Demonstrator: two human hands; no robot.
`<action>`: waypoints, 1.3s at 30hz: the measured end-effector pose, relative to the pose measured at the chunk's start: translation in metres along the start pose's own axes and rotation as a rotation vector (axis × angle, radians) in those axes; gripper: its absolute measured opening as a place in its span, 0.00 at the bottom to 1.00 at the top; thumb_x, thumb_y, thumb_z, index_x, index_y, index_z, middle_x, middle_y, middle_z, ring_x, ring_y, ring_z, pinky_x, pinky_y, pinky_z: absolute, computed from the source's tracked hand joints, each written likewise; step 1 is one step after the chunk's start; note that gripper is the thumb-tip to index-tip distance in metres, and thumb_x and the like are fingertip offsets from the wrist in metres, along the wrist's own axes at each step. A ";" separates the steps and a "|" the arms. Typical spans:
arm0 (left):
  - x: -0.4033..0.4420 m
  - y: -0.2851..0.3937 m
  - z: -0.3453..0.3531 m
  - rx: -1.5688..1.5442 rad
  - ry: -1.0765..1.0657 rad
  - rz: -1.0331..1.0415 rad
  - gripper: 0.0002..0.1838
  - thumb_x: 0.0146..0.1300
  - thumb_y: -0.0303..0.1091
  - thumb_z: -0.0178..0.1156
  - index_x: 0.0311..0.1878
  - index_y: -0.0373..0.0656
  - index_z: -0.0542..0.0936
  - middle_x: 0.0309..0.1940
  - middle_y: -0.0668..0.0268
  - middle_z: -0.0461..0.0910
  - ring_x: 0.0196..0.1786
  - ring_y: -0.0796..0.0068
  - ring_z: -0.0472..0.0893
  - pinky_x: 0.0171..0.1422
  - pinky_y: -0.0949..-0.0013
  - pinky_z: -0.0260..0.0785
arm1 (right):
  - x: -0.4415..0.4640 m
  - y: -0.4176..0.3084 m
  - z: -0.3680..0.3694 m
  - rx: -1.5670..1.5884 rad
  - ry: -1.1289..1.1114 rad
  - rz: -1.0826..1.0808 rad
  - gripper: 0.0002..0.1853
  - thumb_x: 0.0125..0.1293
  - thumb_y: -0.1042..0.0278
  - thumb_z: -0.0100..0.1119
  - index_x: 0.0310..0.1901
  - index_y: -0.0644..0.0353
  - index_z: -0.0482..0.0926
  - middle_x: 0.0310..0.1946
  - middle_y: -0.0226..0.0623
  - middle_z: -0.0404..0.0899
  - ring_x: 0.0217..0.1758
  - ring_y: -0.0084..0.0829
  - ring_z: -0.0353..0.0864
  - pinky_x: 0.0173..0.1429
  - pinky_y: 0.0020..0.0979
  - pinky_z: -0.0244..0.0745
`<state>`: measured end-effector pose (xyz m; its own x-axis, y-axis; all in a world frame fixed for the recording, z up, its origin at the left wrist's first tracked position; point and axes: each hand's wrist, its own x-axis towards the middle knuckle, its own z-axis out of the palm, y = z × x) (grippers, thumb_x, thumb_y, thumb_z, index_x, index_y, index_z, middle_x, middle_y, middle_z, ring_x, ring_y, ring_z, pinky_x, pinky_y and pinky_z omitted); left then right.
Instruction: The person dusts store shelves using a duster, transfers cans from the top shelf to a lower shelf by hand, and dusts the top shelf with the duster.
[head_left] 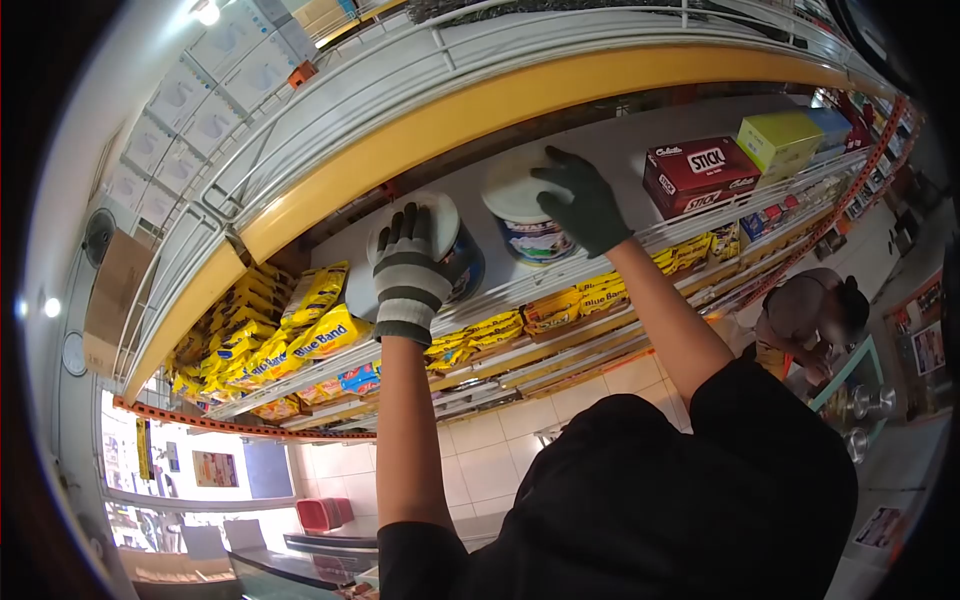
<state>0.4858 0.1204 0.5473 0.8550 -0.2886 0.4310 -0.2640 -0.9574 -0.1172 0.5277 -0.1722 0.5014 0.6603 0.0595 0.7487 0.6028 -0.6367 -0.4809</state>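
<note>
My left hand (411,270), in a grey and white striped glove, lies with its fingers stretched over the pale lid of a round tub (464,262) on the shelf. My right hand (584,200), in a dark green glove, rests at the lid and right side of a second round tub (535,240) with a coloured label. Its fingers are spread, and the thumb shows at the lid's edge. Both tubs stand upright with a gap between them. Left of the first tub lie yellow Blue Band packets (318,335).
Right of the tubs stand a dark red Stick box (700,172) and a yellow-green box (790,143). A yellow beam (520,88) with white wire rails runs above the shelf. More packets (600,295) fill the shelf below. Another person (805,310) is at the lower right.
</note>
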 end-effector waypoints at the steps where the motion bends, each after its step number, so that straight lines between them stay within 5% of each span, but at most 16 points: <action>1: 0.000 0.001 -0.001 -0.030 -0.015 -0.014 0.49 0.55 0.58 0.71 0.77 0.44 0.69 0.78 0.50 0.66 0.78 0.46 0.66 0.83 0.48 0.55 | 0.000 -0.004 0.005 0.003 0.008 -0.002 0.21 0.61 0.60 0.70 0.56 0.49 0.87 0.68 0.44 0.77 0.71 0.48 0.73 0.74 0.45 0.71; 5: -0.004 0.001 -0.003 -0.123 -0.028 -0.070 0.50 0.54 0.55 0.73 0.78 0.44 0.67 0.79 0.51 0.65 0.78 0.48 0.67 0.83 0.49 0.56 | 0.001 -0.024 0.021 0.075 -0.022 -0.038 0.21 0.61 0.59 0.70 0.57 0.50 0.87 0.69 0.45 0.76 0.72 0.51 0.72 0.76 0.47 0.68; 8: -0.005 0.004 -0.019 -0.048 -0.010 -0.105 0.51 0.52 0.57 0.74 0.78 0.46 0.68 0.80 0.44 0.59 0.78 0.41 0.65 0.80 0.47 0.60 | 0.012 -0.039 0.010 -0.099 -0.137 -0.118 0.24 0.63 0.60 0.69 0.62 0.49 0.83 0.70 0.46 0.75 0.75 0.51 0.69 0.78 0.46 0.66; 9: -0.006 0.007 -0.028 0.015 0.005 -0.139 0.51 0.52 0.57 0.74 0.77 0.47 0.67 0.80 0.40 0.56 0.78 0.39 0.64 0.79 0.47 0.61 | 0.019 -0.051 0.001 -0.204 -0.018 -0.191 0.26 0.64 0.59 0.69 0.64 0.51 0.81 0.71 0.47 0.74 0.76 0.52 0.68 0.78 0.47 0.64; 11: -0.010 0.003 -0.029 -0.051 0.096 -0.208 0.55 0.48 0.58 0.76 0.79 0.51 0.65 0.81 0.37 0.48 0.77 0.32 0.62 0.76 0.42 0.63 | 0.028 -0.059 0.000 -0.295 0.099 -0.275 0.28 0.65 0.58 0.68 0.66 0.52 0.79 0.71 0.48 0.74 0.76 0.53 0.68 0.79 0.48 0.63; 13: -0.013 0.005 -0.030 -0.103 0.369 -0.110 0.57 0.47 0.61 0.76 0.80 0.54 0.63 0.82 0.37 0.46 0.75 0.31 0.64 0.74 0.39 0.64 | 0.033 -0.055 0.004 -0.037 -0.084 -0.362 0.31 0.66 0.55 0.68 0.69 0.52 0.76 0.74 0.48 0.71 0.78 0.52 0.66 0.80 0.51 0.60; 14: -0.014 0.007 -0.031 -0.139 0.344 -0.111 0.57 0.47 0.60 0.76 0.80 0.53 0.62 0.82 0.40 0.48 0.74 0.31 0.65 0.76 0.40 0.62 | 0.037 -0.050 0.010 -0.034 -0.388 -0.271 0.31 0.68 0.50 0.66 0.70 0.52 0.76 0.76 0.49 0.68 0.78 0.50 0.66 0.80 0.52 0.58; 18: -0.008 0.000 -0.010 0.017 -0.079 -0.095 0.55 0.50 0.58 0.73 0.81 0.56 0.61 0.79 0.47 0.60 0.77 0.43 0.65 0.79 0.39 0.54 | 0.046 -0.061 0.014 -0.346 -0.241 -0.448 0.32 0.71 0.46 0.61 0.71 0.54 0.75 0.76 0.50 0.67 0.78 0.50 0.66 0.79 0.53 0.59; 20: -0.008 0.008 -0.021 0.114 0.001 -0.098 0.54 0.51 0.59 0.72 0.81 0.55 0.61 0.78 0.47 0.61 0.78 0.45 0.65 0.80 0.39 0.53 | 0.048 -0.068 0.015 -0.375 -0.585 -0.307 0.32 0.75 0.43 0.55 0.72 0.55 0.74 0.77 0.50 0.66 0.78 0.50 0.66 0.80 0.54 0.57; 24: -0.005 0.010 -0.017 0.088 -0.075 -0.216 0.51 0.55 0.66 0.67 0.79 0.51 0.66 0.80 0.46 0.60 0.81 0.46 0.60 0.83 0.39 0.49 | 0.056 -0.074 0.024 -0.208 -0.271 -0.384 0.33 0.76 0.41 0.51 0.75 0.52 0.71 0.79 0.49 0.63 0.81 0.49 0.63 0.81 0.56 0.55; 26: -0.005 0.009 -0.017 0.153 -0.154 -0.307 0.49 0.58 0.67 0.66 0.78 0.51 0.67 0.80 0.45 0.60 0.82 0.46 0.59 0.83 0.39 0.49 | 0.055 -0.079 0.026 -0.415 -0.674 -0.262 0.33 0.78 0.42 0.47 0.76 0.52 0.69 0.80 0.51 0.60 0.83 0.48 0.60 0.82 0.55 0.54; 30: -0.010 -0.014 -0.002 0.038 -0.073 -0.249 0.48 0.65 0.71 0.56 0.79 0.46 0.66 0.80 0.46 0.60 0.82 0.46 0.58 0.83 0.39 0.47 | 0.059 -0.033 0.038 -0.059 -0.818 -0.556 0.34 0.78 0.40 0.44 0.77 0.50 0.67 0.80 0.50 0.60 0.85 0.45 0.55 0.82 0.57 0.53; 32: -0.011 -0.017 -0.020 -0.075 -0.135 -0.300 0.48 0.69 0.71 0.50 0.78 0.41 0.66 0.81 0.50 0.60 0.82 0.47 0.59 0.84 0.39 0.45 | 0.074 -0.016 0.031 -0.227 -0.777 -0.419 0.32 0.78 0.44 0.44 0.77 0.51 0.67 0.79 0.51 0.61 0.84 0.44 0.57 0.82 0.54 0.54; 35: 0.000 -0.011 0.002 0.046 -0.096 -0.333 0.42 0.73 0.65 0.47 0.80 0.45 0.64 0.80 0.49 0.62 0.83 0.47 0.58 0.86 0.42 0.44 | 0.079 -0.098 -0.019 -0.438 -0.924 -0.309 0.33 0.79 0.46 0.46 0.78 0.54 0.64 0.81 0.49 0.58 0.83 0.45 0.60 0.82 0.53 0.55; 37: 0.009 -0.003 -0.004 0.040 -0.146 -0.276 0.39 0.73 0.63 0.49 0.78 0.45 0.67 0.78 0.48 0.64 0.82 0.47 0.59 0.85 0.44 0.47 | 0.061 -0.049 0.018 -0.241 -0.776 -0.475 0.31 0.78 0.49 0.47 0.76 0.58 0.65 0.79 0.50 0.61 0.81 0.47 0.62 0.80 0.53 0.58; 39: 0.012 -0.006 0.019 -0.124 -0.118 0.183 0.37 0.73 0.61 0.50 0.75 0.44 0.69 0.77 0.48 0.65 0.82 0.49 0.60 0.83 0.44 0.51 | 0.085 -0.022 0.029 -0.282 -0.876 -0.503 0.34 0.77 0.46 0.49 0.75 0.61 0.64 0.80 0.51 0.59 0.81 0.49 0.62 0.81 0.53 0.56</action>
<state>0.5064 0.1224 0.5362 0.8324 -0.4635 0.3040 -0.4656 -0.8822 -0.0702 0.5839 -0.1309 0.5626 0.5243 0.8308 0.1868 0.8455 -0.5340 0.0022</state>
